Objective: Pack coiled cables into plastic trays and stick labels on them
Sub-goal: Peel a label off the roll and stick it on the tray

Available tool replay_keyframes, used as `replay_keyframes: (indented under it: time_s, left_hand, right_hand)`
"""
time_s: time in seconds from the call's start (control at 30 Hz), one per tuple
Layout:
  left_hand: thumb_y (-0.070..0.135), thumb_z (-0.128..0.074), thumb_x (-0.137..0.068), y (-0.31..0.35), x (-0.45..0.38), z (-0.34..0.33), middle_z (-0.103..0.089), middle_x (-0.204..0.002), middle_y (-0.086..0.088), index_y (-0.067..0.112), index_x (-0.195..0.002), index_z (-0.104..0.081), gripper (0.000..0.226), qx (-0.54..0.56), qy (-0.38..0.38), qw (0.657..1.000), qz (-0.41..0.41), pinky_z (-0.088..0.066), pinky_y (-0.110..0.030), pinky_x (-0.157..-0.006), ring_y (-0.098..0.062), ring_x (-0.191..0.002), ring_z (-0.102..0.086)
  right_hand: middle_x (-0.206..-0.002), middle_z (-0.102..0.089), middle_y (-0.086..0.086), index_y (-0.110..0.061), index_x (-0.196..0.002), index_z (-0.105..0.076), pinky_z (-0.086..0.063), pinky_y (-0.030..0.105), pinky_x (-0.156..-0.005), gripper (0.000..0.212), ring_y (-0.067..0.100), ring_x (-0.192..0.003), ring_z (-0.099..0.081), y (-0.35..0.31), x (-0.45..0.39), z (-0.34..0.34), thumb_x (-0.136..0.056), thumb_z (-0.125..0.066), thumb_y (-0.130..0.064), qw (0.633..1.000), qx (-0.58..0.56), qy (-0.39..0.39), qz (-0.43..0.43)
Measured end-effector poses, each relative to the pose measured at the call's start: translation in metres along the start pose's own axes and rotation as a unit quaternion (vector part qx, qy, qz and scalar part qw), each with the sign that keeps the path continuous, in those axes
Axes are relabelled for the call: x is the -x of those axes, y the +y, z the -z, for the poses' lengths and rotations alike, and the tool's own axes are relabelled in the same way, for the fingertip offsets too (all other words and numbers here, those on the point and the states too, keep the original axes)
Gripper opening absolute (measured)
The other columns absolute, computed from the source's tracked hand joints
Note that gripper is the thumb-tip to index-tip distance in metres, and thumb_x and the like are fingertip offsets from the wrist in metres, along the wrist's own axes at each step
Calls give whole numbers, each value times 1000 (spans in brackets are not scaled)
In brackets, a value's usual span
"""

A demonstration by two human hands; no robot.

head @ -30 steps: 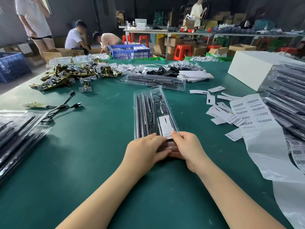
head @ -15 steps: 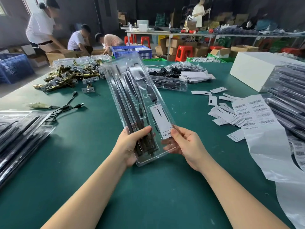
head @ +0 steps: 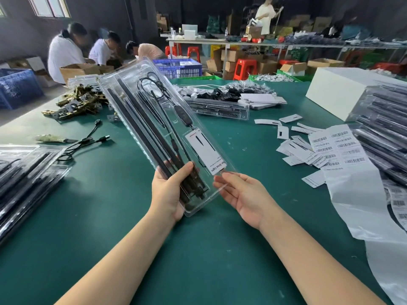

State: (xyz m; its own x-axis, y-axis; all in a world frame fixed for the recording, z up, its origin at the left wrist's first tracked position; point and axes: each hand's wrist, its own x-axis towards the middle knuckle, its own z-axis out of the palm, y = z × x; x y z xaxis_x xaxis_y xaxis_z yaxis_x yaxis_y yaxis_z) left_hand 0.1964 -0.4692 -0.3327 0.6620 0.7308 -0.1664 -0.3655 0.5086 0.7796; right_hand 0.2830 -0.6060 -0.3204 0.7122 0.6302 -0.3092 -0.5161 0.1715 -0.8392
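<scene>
Tray (head: 154, 119) packed, card inside — my left hand (head: 169, 190) grips it, right hand (head: 244, 194) released; barcode labels (head: 339, 148) right, unapplied.

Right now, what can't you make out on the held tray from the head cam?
- Left hand fingers: behind the tray, only the thumb shows.
- Tray's underside: faces away from the camera.
- Card small print: too small to read beyond "Grow Light".
- Right hand contact: fingertips reach the tray's corner; clear plastic hides whether they pinch it.
- Barcode sheet: digits too small.
</scene>
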Motion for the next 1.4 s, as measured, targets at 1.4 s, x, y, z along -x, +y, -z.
replay_keyframes:
  time_s: [1.4]
  left_hand:
    - [30, -48, -99, 0, -3, 2, -50, -137, 0, 31, -141, -35, 44, -86, -26, 995, -46, -55, -30, -82, -15, -113, -62]
  right_hand:
    - [-66, -69, -1, -8, -117, -69, -44, 15, -43, 25, 3, -41, -51, -105, -2, 11, -94, -62, -17, 799, 496, 60, 336]
